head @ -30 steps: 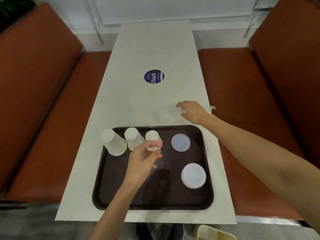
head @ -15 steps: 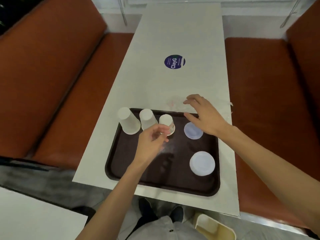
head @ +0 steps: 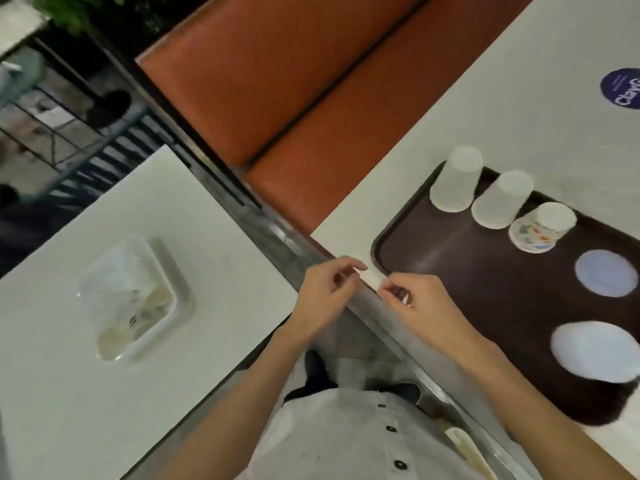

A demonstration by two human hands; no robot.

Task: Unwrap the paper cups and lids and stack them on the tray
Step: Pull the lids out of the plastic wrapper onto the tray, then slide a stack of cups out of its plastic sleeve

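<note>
Left hand (head: 325, 292) is hovering over the gap between two tables, fingers curling in, thumb and forefinger nearly meeting; right hand (head: 424, 304) is hanging just beside it over the table (head: 519, 116) edge, fingers curling the same way. Each grip is looking narrow, pinch-like; cannot tell whether anything is sitting between the fingertips, too blurry. Second table (head: 86, 375) is sitting far left, carrying a pale bin (head: 180, 289) with clear plastic wrap (head: 117, 271) bunching inside. Orange bench (head: 311, 116) is running between the tables at the back, greenery (head: 79, 12) showing top left. White buttoned shirt (head: 346, 438) is filling the bottom centre. Brown tray (head: 485, 306) is lying on the right table, its corner just beside the right hand. Three cups are standing upside down along the tray's far rim, touching in a row: plain cup (head: 455, 181), second plain cup (head: 502, 200), patterned cup (head: 540, 228). Small lid (head: 606, 273) and large lid (head: 594, 351) are lying flat on the tray, apart, unstacked. Blue sticker (head: 621, 88) is sitting at the right frame edge. Bare tray floor is stretching between hands and lids.
</note>
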